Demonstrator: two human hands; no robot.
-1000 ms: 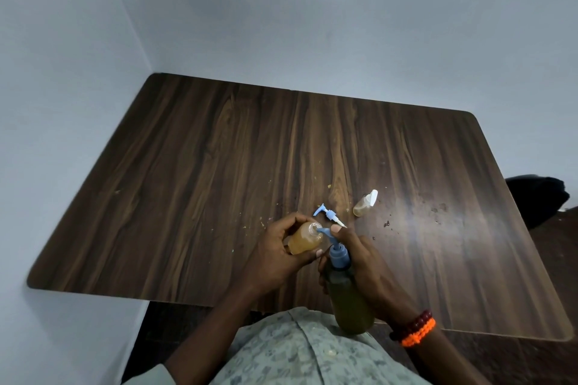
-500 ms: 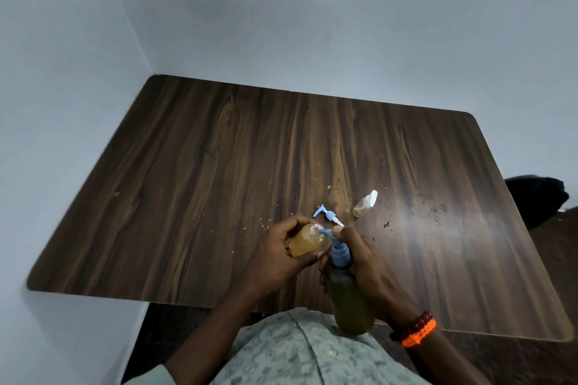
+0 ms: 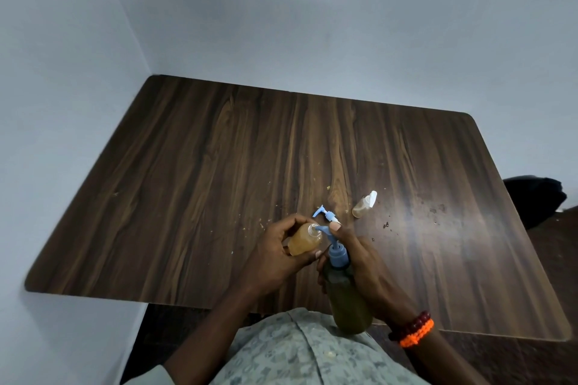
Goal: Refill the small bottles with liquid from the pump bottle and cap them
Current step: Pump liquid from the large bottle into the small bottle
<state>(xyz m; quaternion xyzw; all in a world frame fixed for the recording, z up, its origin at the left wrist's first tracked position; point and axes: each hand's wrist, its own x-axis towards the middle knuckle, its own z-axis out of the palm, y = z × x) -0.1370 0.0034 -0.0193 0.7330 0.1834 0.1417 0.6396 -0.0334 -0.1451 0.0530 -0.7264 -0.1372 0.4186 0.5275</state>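
The left hand (image 3: 275,255) wraps an uncapped small amber bottle (image 3: 305,239); the right hand (image 3: 364,262) grips the pump bottle (image 3: 347,300), forefinger on its blue pump head (image 3: 327,233), spout at the bottle's mouth, above the counter (image 3: 194,184) near its front edge. A capped small bottle (image 3: 364,205) lies just beyond; bare wood stretches left and back.

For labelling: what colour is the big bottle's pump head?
Light blue pump head, head view.
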